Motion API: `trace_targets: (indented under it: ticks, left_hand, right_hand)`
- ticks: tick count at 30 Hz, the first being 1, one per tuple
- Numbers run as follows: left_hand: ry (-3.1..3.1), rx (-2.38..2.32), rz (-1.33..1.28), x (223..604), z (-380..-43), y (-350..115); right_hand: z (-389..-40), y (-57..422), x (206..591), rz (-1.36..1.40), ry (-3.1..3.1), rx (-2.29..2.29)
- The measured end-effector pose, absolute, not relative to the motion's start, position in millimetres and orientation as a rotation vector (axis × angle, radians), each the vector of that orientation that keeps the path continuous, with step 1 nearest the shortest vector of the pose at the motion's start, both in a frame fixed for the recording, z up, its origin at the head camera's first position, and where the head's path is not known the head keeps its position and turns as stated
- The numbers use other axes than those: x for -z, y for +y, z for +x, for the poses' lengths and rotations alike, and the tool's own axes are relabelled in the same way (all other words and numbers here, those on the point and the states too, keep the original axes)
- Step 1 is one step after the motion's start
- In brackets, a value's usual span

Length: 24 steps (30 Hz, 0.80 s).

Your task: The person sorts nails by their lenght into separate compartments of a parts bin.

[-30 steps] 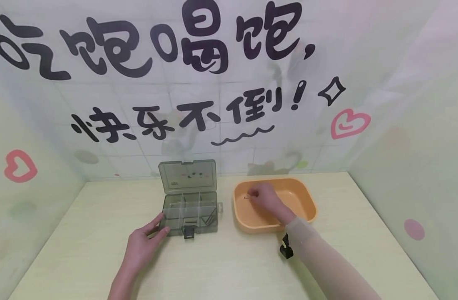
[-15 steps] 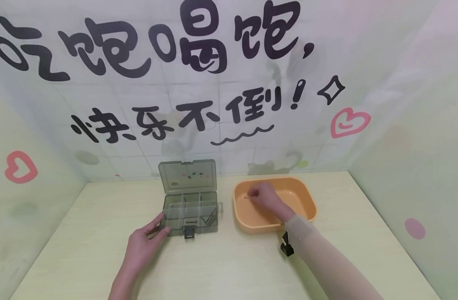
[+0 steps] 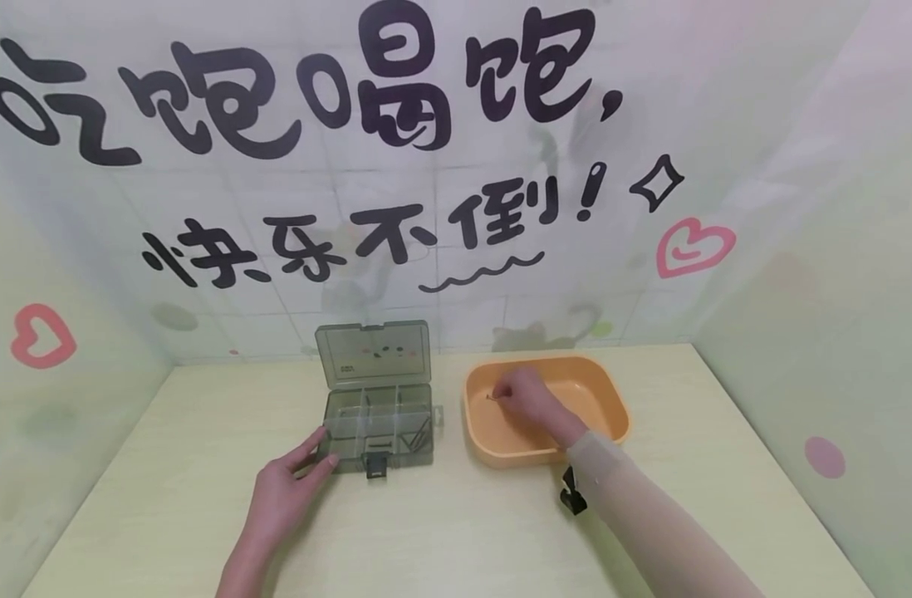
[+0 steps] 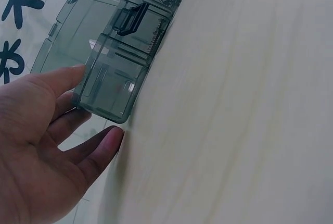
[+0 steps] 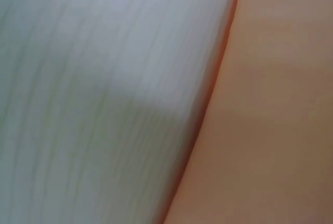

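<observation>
My left hand (image 3: 287, 490) holds the left front corner of a grey see-through compartment box (image 3: 341, 448), thumb at the front and a finger along the side. The box's lid (image 3: 374, 353) stands raised at the back. In the left wrist view, a threaded screw (image 4: 155, 36) lies in a front compartment. Over the orange tray (image 3: 493, 455), my right hand (image 3: 534, 400) pinches a small thin dark screw (image 3: 490, 397), its thread too small to make out. The right wrist view shows only the tray's wall (image 5: 260, 109) and the table, not the fingers.
Several long thin dark pieces (image 3: 417, 433) lie in the box's right front compartment. A black clip-like device (image 3: 573, 494) hangs under the right sleeve (image 3: 635, 507). A printed curtain (image 3: 396, 183) stands behind the pale wooden table (image 3: 441, 531).
My right fingers have shifted slightly with the screw, still low over the tray. The left hand and the box stay in place.
</observation>
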<state>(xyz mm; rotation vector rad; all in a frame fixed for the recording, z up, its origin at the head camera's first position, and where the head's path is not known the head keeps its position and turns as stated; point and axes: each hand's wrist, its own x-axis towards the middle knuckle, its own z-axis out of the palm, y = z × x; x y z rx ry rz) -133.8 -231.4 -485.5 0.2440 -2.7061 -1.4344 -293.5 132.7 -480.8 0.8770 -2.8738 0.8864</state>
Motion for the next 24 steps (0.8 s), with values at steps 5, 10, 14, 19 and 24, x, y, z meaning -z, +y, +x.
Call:
trace_targets:
  ticks: [5, 10, 14, 19, 24]
  left_hand:
    - [-2.707, 1.440, 0.244, 485, -133, -232]
    - [-2.707, 1.435, 0.236, 486, -133, -233]
    - [-2.706, 1.436, 0.234, 487, -134, -232]
    - [-2.716, 1.428, 0.241, 486, -133, -231]
    - [-2.717, 1.426, 0.235, 485, -132, -231]
  right_hand:
    - [-290, 131, 480, 0.848, -2.900, -0.890]
    - [-289, 131, 479, 0.837, -2.907, -0.889]
    - [-287, 131, 478, 0.830, -2.915, -0.901]
    - [-286, 132, 477, 0.791, -2.941, -0.938]
    - [-283, 135, 470, 0.767, -2.932, -0.991]
